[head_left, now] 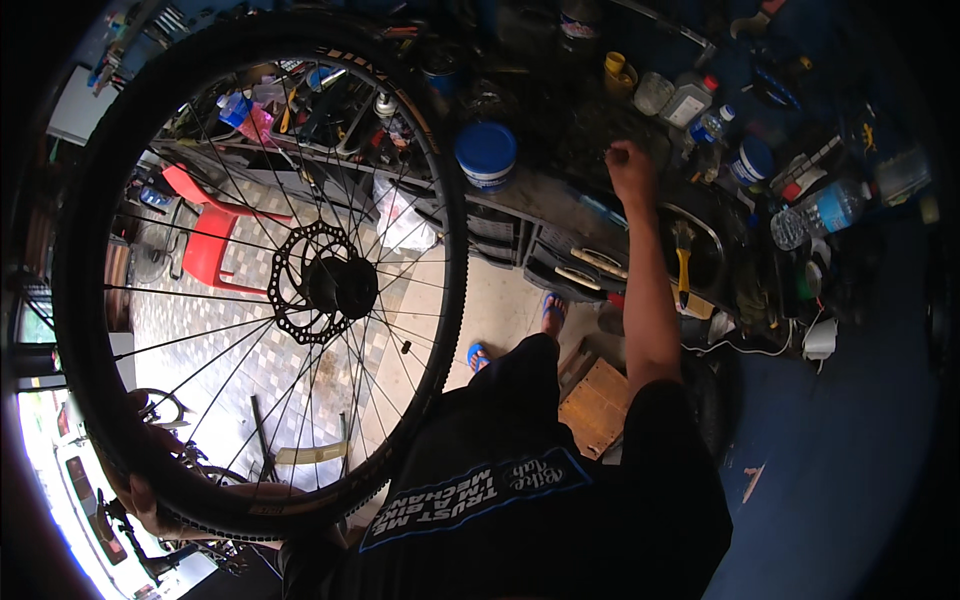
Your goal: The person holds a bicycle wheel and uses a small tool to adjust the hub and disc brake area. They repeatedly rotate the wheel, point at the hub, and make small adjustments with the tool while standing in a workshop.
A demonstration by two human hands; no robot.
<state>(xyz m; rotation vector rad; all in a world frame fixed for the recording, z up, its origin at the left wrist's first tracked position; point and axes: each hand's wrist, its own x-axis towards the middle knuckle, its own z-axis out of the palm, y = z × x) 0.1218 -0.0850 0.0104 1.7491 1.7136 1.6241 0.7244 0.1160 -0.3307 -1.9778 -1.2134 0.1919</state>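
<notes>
Left hand (148, 505) clamped on knobby rubber tyre (85, 250)
Right hand (632, 178) curled, contents unclear; round perforated metal rotor (284, 290)

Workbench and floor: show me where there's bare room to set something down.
Pale floor shows bare between the drawers and the blue slippers. A narrow bench-top strip looks bare between the blue tub and the right hand. Crowded: the bench's right end, with bottles, and the stretch seen through the wheel, strewn with clutter.
</notes>
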